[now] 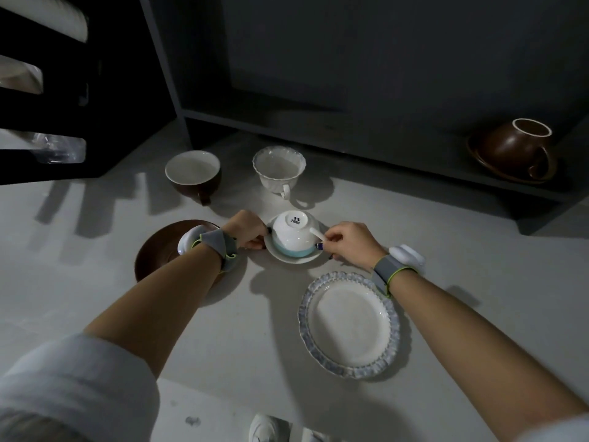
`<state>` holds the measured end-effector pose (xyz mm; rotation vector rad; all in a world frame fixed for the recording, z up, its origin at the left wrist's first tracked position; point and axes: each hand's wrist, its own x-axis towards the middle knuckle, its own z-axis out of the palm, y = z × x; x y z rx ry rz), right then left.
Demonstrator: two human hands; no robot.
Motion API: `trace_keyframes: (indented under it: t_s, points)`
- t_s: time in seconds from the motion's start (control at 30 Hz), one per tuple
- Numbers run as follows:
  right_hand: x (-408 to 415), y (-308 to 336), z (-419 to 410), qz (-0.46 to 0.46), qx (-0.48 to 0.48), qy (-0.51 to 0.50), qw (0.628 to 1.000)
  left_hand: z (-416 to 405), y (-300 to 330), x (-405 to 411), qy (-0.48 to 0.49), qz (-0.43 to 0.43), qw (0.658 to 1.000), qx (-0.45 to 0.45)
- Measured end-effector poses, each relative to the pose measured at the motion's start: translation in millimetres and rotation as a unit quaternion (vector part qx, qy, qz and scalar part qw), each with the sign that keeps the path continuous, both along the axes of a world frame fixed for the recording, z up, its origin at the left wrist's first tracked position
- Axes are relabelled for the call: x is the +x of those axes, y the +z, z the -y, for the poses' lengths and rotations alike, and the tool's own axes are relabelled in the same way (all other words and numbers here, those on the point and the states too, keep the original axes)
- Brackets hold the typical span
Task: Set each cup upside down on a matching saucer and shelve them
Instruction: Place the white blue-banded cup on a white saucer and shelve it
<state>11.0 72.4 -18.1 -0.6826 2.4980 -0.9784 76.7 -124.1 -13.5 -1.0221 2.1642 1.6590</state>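
White glazed cup with a turquoise rim band (pixel 294 235) sat inverted on its small white saucer (pixel 288 256). Left hand (pixel 250 230) pinched the saucer's left rim; right hand (pixel 344 242) pinched its right rim, beside the cup handle.

Shelf (pixel 350 148) bay open; brown cup (pixel 513 148) occupies right end.
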Motion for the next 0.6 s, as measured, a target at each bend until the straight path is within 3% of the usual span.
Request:
trace_keyframes:
  t_s: [0.33, 0.47, 0.6]
  points:
    - [-9.6, -11.6, 6.0, 0.12, -0.071, -0.194, 0.971, 4.7, -5.2, 3.9, -0.001, -0.002, 1.0, 0.03]
    - [-12.7, -17.6, 12.7, 0.212, -0.088, -0.2, 0.953, 5.9, -8.2, 5.5, -0.024, -0.015, 0.999, 0.015]
    - [-17.5, -19.4, 18.9, 0.203, -0.047, -0.178, 0.962, 5.1, -11.3, 6.2, -0.02, -0.035, 0.999, -0.004]
